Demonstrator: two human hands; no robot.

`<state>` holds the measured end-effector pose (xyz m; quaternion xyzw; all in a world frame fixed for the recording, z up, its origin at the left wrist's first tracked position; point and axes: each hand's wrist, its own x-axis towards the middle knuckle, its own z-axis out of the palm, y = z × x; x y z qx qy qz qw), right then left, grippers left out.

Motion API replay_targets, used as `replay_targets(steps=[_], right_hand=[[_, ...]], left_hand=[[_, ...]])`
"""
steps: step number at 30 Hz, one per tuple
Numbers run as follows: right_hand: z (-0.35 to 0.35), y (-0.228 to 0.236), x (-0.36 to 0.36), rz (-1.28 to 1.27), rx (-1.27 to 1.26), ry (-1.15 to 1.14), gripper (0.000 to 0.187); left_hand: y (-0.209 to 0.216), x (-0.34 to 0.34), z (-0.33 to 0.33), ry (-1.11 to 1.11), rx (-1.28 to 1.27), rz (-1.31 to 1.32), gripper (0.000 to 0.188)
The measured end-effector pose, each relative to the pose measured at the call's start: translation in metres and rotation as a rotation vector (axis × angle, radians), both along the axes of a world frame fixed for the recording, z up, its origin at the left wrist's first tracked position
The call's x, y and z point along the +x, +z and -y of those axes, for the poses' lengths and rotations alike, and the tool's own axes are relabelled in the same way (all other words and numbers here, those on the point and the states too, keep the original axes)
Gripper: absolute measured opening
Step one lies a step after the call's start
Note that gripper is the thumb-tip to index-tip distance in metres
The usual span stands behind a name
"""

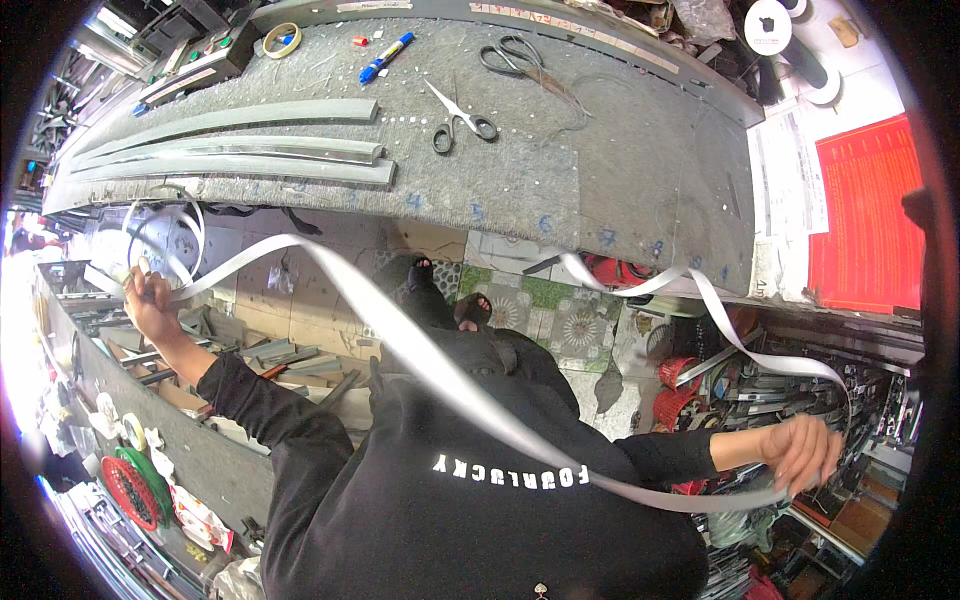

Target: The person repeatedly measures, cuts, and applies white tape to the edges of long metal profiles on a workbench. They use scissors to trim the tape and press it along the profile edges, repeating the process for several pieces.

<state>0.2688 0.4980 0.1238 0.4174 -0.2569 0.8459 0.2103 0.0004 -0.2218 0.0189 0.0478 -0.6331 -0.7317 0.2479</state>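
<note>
A long, flat, shiny white strip (pixel 525 440) stretches in front of my body, twisting and sagging between my two hands. Out to the left, my left hand (pixel 150 300) is closed on it, with a loop of the band curling up beside the fingers. At the far right, my right hand (pixel 800 455) has its fingers wrapped round the strip. From there, another wavy length runs back along the near edge of the workbench (pixel 650 170). Both arms are spread wide, in black sleeves.
On the grey bench lie several pale flat strips (pixel 240 145), scissors (pixel 460 118), larger shears (pixel 520 60), a blue marker (pixel 386 58) and a tape roll (pixel 282 40). Offcuts (pixel 285 360) fill a bin at left. Metal profiles (pixel 800 390) crowd the right, below a red sheet (pixel 868 220).
</note>
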Motion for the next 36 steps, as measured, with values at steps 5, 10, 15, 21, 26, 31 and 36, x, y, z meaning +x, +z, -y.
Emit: replay_targets(steps=[5, 10, 15, 21, 26, 31, 36], right_hand=[[0.003, -0.058, -0.019, 1.016, 0.949, -0.566, 0.008], [0.082, -0.172, -0.106, 1.513, 1.473, 0.145, 0.021], [0.158, -0.246, -0.127, 1.03, 1.97, 0.393, 0.041], [0.173, -0.292, -0.129, 1.141, 1.9, -0.182, 0.067], [0.095, -0.358, -0.114, 1.707, 1.589, -0.16, 0.062], [0.114, -0.375, -0.098, 0.955, 2.193, 0.163, 0.045], [0.18, -0.257, -0.151, 0.892, 1.846, 0.17, 0.036]], left_hand=[[-0.008, -0.003, 0.001, 0.058, -0.183, 0.225, 0.033], [0.008, 0.006, -0.02, -0.166, -0.412, 0.492, 0.034], [0.04, 0.022, -0.002, -0.034, -0.473, 0.551, 0.042], [0.063, 0.042, -0.001, 0.08, -0.654, 0.452, 0.058], [0.082, 0.06, -0.043, -0.055, -0.611, 0.354, 0.062], [0.083, 0.048, -0.072, -0.286, -0.427, 0.213, 0.062], [0.053, 0.032, -0.125, -0.539, -0.355, -0.156, 0.049]])
